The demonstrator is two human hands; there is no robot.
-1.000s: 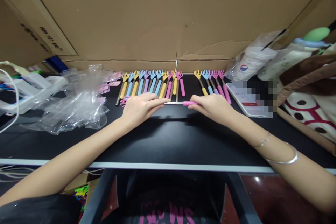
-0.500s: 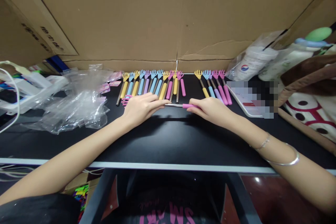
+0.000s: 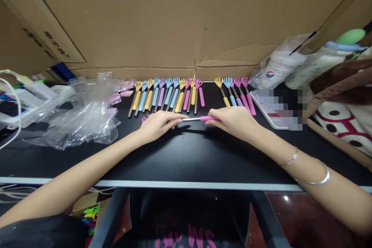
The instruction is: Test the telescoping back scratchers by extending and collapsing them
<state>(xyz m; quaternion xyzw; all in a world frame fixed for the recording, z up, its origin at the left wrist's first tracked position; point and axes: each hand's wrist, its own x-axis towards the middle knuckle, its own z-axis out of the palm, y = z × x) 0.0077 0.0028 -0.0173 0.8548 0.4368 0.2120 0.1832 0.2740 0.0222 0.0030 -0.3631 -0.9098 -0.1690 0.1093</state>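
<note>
A pink back scratcher [image 3: 192,119] with a metal rod is held level between my two hands, above the black desktop. My left hand [image 3: 159,124] is closed round its left part, and the pink claw peeks out past the knuckles. The pink grip at the other end sits in the closed fingers of my right hand [image 3: 232,119]. Behind my left hand lies a row of back scratchers [image 3: 162,95] in yellow, blue, purple and pink, some with loose-looking grips beside their metal rods. A smaller group of back scratchers [image 3: 236,95] lies behind my right hand.
Crumpled clear plastic bags [image 3: 90,120] cover the left of the desk [image 3: 186,159]. A white phone [image 3: 270,112], a bagged cup [image 3: 279,69] and a cloth bag [image 3: 340,120] stand on the right. Cardboard [image 3: 139,19] walls the back.
Both hands have shifted slightly; my left hand has come a little right and lower, nearer my right hand. Both keep hold of the pink back scratcher.
</note>
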